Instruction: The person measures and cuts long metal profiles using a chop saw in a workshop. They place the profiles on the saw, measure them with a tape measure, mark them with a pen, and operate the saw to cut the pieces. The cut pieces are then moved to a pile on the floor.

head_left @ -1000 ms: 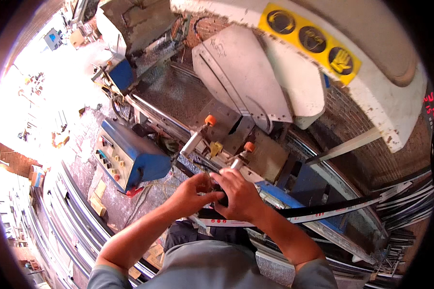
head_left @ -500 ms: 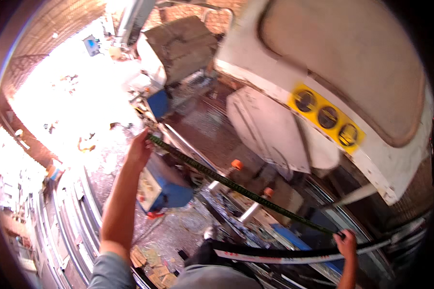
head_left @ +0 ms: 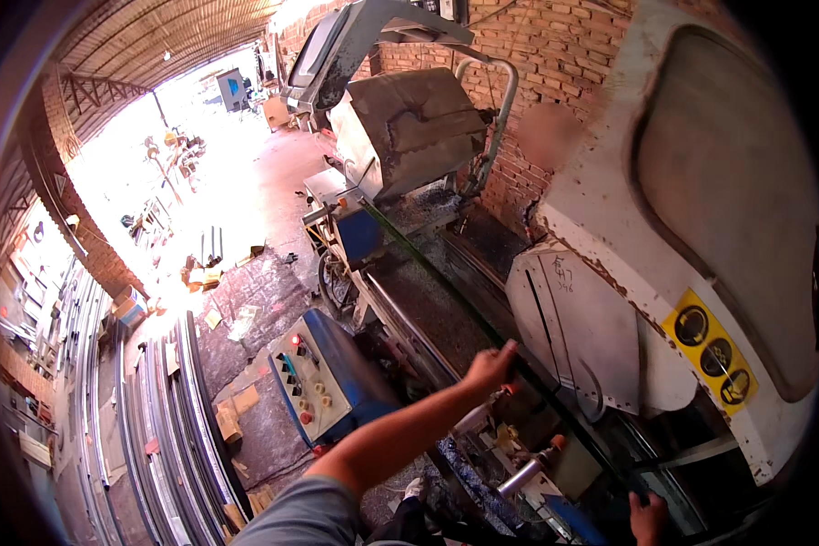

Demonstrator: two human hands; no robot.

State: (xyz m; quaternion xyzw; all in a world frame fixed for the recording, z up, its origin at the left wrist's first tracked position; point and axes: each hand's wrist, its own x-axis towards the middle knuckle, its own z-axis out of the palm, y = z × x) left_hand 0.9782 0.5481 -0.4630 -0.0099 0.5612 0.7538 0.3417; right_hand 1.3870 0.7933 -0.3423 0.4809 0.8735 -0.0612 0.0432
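Note:
A long, thin dark green profile (head_left: 432,271) slants from the far middle down to the lower right, in front of the saw-like machine. My left hand (head_left: 491,366) is closed on it partway along, with the forearm reaching across from the lower left. At its near end, my right hand (head_left: 647,519) has its fingers curled against the profile; the lower part of this hand is dim. Under my left wrist are orange-tipped clamp cylinders (head_left: 530,466). Just left of the forearm stands a blue control box (head_left: 341,378) with buttons on its sloping panel.
A large whitish machine hood (head_left: 601,209) with a yellow warning label (head_left: 708,350) rises at the right. Farther off stands a second machine head (head_left: 409,123) before a brick wall (head_left: 555,68). Long metal profiles (head_left: 168,419) lie on the floor at left, beside wooden blocks (head_left: 232,419).
The profile's far end has swung away and come down toward the far machine. My left hand has moved from that end to its middle; my right hand is lower in view.

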